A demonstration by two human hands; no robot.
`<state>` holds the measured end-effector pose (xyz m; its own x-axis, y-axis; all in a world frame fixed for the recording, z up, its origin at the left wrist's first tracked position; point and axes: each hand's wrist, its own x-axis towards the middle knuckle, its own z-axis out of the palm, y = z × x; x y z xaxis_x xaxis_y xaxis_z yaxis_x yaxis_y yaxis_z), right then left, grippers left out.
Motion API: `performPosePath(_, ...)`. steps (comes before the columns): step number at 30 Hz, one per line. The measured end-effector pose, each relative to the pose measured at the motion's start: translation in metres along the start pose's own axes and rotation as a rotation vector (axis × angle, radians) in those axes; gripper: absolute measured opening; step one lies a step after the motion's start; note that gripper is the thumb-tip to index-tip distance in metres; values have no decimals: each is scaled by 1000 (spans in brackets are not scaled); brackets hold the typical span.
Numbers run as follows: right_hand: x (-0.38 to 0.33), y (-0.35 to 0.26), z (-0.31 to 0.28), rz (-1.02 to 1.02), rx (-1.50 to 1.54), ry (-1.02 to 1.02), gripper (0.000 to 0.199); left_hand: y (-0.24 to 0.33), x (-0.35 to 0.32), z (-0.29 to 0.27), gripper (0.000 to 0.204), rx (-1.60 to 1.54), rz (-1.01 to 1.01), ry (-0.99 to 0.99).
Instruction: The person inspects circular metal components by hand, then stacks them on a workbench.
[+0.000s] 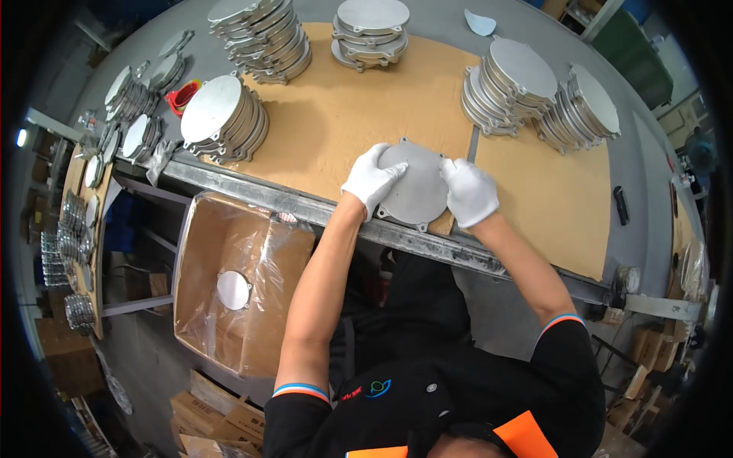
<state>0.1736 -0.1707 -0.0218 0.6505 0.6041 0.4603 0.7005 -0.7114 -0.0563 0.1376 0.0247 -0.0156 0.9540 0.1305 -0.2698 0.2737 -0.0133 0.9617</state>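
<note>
A round, flat, grey metal cover point(414, 185) with small lugs around its rim lies at the front edge of the workbench, its near side reaching over the edge strip. My left hand point(372, 179), in a white glove, grips the cover's left side, with the thumb lying across its top face. My right hand point(468, 191), also gloved in white, is closed at the right rim beside an upper lug. Its fingertips are partly hidden, and no tool shows in it.
Brown cardboard point(328, 126) covers the bench. Stacks of similar covers stand at back left point(259, 38), back middle point(370, 34), left point(224, 118) and right point(510, 84). An open, plastic-lined carton point(200, 267) below the bench holds one disc point(233, 290). A black-handled tool point(621, 206) lies right.
</note>
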Motion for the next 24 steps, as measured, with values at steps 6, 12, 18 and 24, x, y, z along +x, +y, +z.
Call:
performPosePath(6, -17, -9, -13, 15, 89, 8, 4, -8, 5, -6, 48, 147, 68, 26)
performPosePath(12, -24, -12, -5, 49, 102, 47, 3, -5, 2, -6, 49, 0, 18, 36)
performPosePath(18, -18, 5, -1, 177, 76, 31, 6, 2, 0, -1, 50, -50, -42, -26)
performPosePath(24, -33, 43, -40, 229, 169, 189, 13, 2, -12, -1, 55, -335, -121, -118)
